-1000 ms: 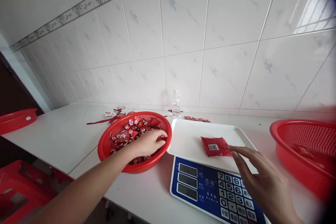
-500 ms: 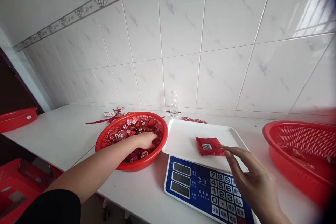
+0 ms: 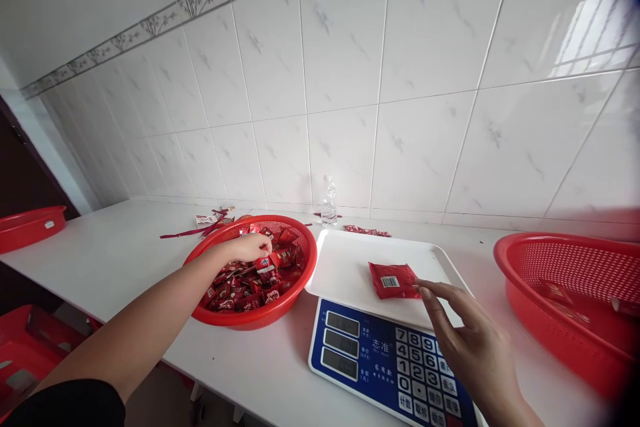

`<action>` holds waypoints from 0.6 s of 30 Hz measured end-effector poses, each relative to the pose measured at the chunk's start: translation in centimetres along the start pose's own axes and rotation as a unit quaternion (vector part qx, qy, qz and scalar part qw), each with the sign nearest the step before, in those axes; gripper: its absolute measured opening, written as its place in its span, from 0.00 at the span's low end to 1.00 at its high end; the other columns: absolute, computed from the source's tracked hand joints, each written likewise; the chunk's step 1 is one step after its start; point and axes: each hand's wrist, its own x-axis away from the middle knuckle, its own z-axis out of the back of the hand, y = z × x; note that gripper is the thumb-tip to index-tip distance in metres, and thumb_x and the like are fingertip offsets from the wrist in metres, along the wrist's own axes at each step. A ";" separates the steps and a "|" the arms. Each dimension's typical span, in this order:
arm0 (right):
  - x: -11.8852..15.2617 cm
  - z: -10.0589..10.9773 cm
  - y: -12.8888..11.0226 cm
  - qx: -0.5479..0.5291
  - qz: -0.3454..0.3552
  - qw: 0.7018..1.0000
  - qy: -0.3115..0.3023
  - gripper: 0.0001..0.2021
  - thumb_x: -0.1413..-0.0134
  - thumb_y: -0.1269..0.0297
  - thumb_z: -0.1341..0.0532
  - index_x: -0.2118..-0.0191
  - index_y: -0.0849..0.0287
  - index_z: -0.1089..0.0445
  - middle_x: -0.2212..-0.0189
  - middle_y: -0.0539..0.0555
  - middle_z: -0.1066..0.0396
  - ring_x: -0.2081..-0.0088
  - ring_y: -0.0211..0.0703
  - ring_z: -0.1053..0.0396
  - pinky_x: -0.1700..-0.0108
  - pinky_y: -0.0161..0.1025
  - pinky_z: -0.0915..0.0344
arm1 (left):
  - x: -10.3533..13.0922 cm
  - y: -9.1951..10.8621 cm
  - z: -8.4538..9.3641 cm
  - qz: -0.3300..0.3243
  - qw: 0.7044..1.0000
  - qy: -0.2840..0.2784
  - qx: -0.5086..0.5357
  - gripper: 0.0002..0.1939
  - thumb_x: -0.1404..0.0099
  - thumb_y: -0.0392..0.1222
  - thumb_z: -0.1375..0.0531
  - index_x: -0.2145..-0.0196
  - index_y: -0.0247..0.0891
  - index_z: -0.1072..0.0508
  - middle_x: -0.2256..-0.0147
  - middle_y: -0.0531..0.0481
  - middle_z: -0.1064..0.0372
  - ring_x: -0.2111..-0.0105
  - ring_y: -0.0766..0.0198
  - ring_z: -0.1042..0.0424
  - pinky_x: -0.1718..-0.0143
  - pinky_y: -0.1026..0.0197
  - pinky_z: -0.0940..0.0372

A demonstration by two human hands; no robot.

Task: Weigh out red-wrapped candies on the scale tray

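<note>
My left hand (image 3: 251, 247) is over the red perforated basket (image 3: 280, 317), its fingers pinching a small red-wrapped packet (image 3: 265, 263). Many similar red packets (image 3: 235, 295) fill the basket beneath it. At the right, my right hand (image 3: 465, 333) pinches the corner of a larger red pouch (image 3: 393, 281) between thumb and fingers. That pouch has a barcode label facing up and rests on the white tray (image 3: 340, 257) of a digital scale. The scale's blue keypad panel (image 3: 380, 363) lies in front of the tray, partly covered by my right hand.
A second red basket (image 3: 560, 333) with a few packets stands on the right. Behind the scale are a clear water bottle (image 3: 329, 203) and a strip of red packets (image 3: 367, 231). Red ribbon scraps (image 3: 185, 234) lie behind the left basket. A red stool (image 3: 35, 347) stands lower left.
My left hand has moved up and left from the basket's right side, and a small packet now shows in its fingers. My right hand still grips the pouch on the tray.
</note>
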 end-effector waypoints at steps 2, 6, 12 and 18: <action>-0.1 0.1 -0.2 0.000 -0.003 1.000 -0.005 0.15 0.42 0.51 0.45 0.64 0.54 0.26 0.67 0.54 0.24 0.66 0.46 0.26 0.77 0.36 0.35 | -0.1 -0.1 -0.1 0.008 1.000 -0.004 -0.001 0.06 0.43 0.41 0.44 0.69 0.39 0.29 0.66 0.50 0.29 0.69 0.62 0.32 0.70 0.64 0.41; -0.2 0.0 -0.4 0.001 -0.008 1.000 -0.007 0.15 0.42 0.51 0.45 0.65 0.54 0.26 0.68 0.54 0.23 0.67 0.47 0.26 0.78 0.36 0.35 | -0.2 0.5 -1.4 0.031 0.999 -0.033 -0.020 0.09 0.46 0.47 0.41 0.72 0.39 0.29 0.72 0.50 0.29 0.73 0.60 0.32 0.74 0.63 0.42; -0.2 0.0 -0.4 -0.007 -0.016 1.000 -0.009 0.16 0.43 0.50 0.46 0.66 0.54 0.26 0.69 0.55 0.23 0.67 0.47 0.26 0.81 0.36 0.37 | -0.8 1.7 -3.6 0.034 0.999 -0.013 -0.027 0.29 0.46 0.48 0.38 0.47 0.41 0.35 0.52 0.41 0.30 0.57 0.50 0.29 0.63 0.60 0.37; -0.2 0.3 -0.7 -0.013 -0.025 0.999 -0.016 0.16 0.43 0.50 0.46 0.66 0.54 0.26 0.69 0.55 0.24 0.65 0.48 0.26 0.83 0.35 0.39 | -1.9 2.6 -5.4 0.016 1.000 0.004 -0.016 0.12 0.49 0.40 0.37 0.65 0.38 0.29 0.59 0.42 0.27 0.57 0.47 0.30 0.60 0.57 0.38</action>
